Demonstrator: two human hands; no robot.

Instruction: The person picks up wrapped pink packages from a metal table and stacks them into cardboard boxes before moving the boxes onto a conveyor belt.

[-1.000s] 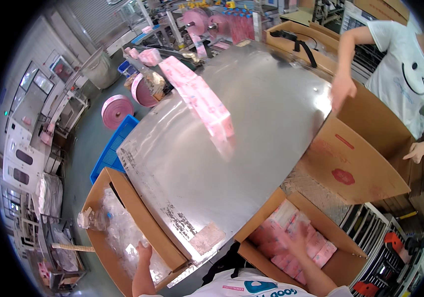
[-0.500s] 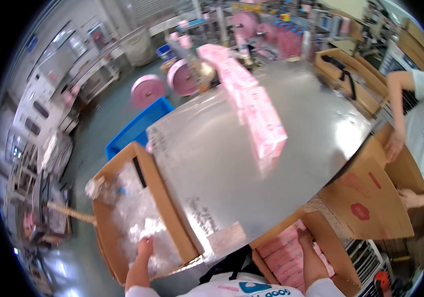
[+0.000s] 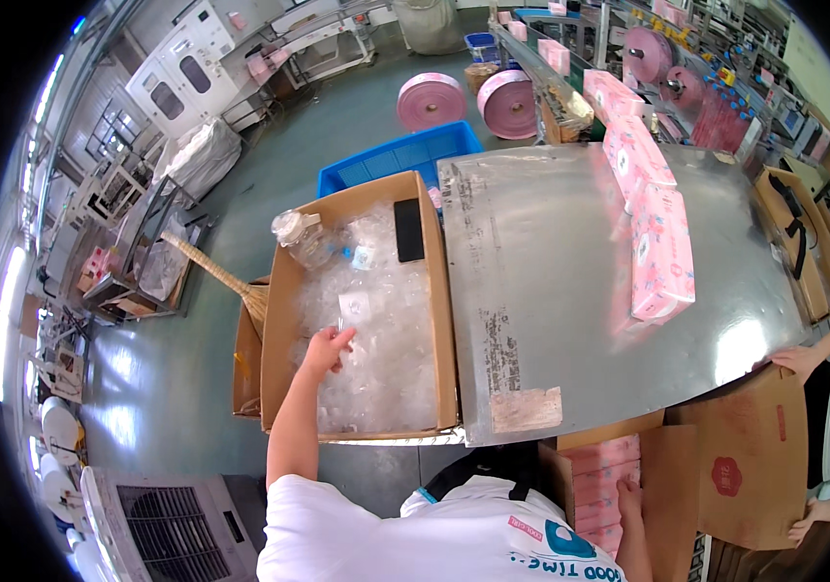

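My left hand [image 3: 328,351] reaches into an open cardboard box [image 3: 444,320] filled with clear plastic film or bags [image 3: 386,359]. Its fingertips are pinched together beside a small white printed piece [image 3: 355,308]; what they hold, if anything, is too small to make out. My right hand [image 3: 630,497] is down in another cardboard box [image 3: 672,485] at my right front. Its fingers rest on a row of pink packs [image 3: 601,480], gripping none that I can see. In the left box also lie a clear bottle [image 3: 303,238] with a white lid and a black flat rectangle [image 3: 409,231].
A metal table [image 3: 560,291] carries a line of pink printed packs [image 3: 662,252]. At the right a co-worker's hands [image 3: 798,361] touch a carton flap [image 3: 745,466]. Beyond the left box stand a blue bin [image 3: 400,155], pink rolls [image 3: 431,102] and a straw broom [image 3: 211,272].
My view has swung left, so the table and boxes appear shifted and turned. My left hand is now higher over the plastic film. My right hand stays at the pink packs.
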